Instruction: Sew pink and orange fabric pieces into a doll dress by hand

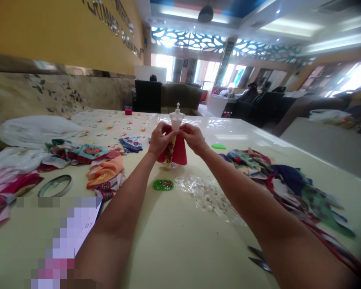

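Observation:
A small white plastic dress form (177,120) stands on the table, wearing a red fabric skirt (179,154) with a patterned gold panel (169,155) down its front. My left hand (161,139) and my right hand (192,138) meet at the form's waist. Fingers of both hands pinch the cloth against the form there. The waist and part of the skirt top are hidden behind my fingers. Just below the skirt lies a green tray of beads (163,184), closer to my left forearm.
Fabric scraps lie in heaps to the left (104,174) and right (289,188). A clear plastic sheet with bits (204,194), a green comb (218,146), a round hoop (55,186) and scissors blades (258,257) rest on the white table (243,140). Seated people (249,92) are far behind.

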The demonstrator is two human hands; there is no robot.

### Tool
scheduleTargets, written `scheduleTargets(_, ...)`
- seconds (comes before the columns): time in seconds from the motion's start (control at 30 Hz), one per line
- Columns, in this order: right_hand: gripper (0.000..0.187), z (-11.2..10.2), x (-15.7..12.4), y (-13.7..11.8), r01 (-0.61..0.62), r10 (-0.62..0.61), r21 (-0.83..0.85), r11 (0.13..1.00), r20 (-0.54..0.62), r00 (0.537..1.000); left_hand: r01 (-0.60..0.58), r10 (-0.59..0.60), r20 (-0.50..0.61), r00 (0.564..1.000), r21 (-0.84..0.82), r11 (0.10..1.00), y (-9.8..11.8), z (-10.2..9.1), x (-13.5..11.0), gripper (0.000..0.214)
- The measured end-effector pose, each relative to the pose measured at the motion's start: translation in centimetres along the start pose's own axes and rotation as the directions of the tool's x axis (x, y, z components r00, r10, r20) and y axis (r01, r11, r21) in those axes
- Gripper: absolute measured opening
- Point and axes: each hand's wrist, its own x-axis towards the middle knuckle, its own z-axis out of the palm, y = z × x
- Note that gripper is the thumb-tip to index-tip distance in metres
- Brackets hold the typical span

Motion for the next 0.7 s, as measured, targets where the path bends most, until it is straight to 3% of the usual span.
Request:
scheduleTargets(0.3, 0.034, -1.0, -0.6, 0.2, 0.008, -0.006, -0.047, 0.999, 0.036, 0.999, 0.028, -0.024, 0.064, 0.998, -0.055, 0.998, -0.1, 0.1, 0.1, 0.023)
scheduleTargets(0.5, 0.024, -0.8, -0.8, 0.9, 0.043, -0.050, -0.132, 0.990, -0.051, 0.997, 0.040, -0.036, 0.056, 0.998, -0.078, 0.996, -0.4, 0.1, 0.1, 0.023)
scheduleTargets(0.7, 0.017, -1.1, -0.2, -0.1, 0.095, -0.116, -0.234, 0.968, -0.075, 0.990, 0.073, -0.064, 0.067, 0.996, -0.138, 0.988, -0.6, 0.1, 0.2, 0.023)
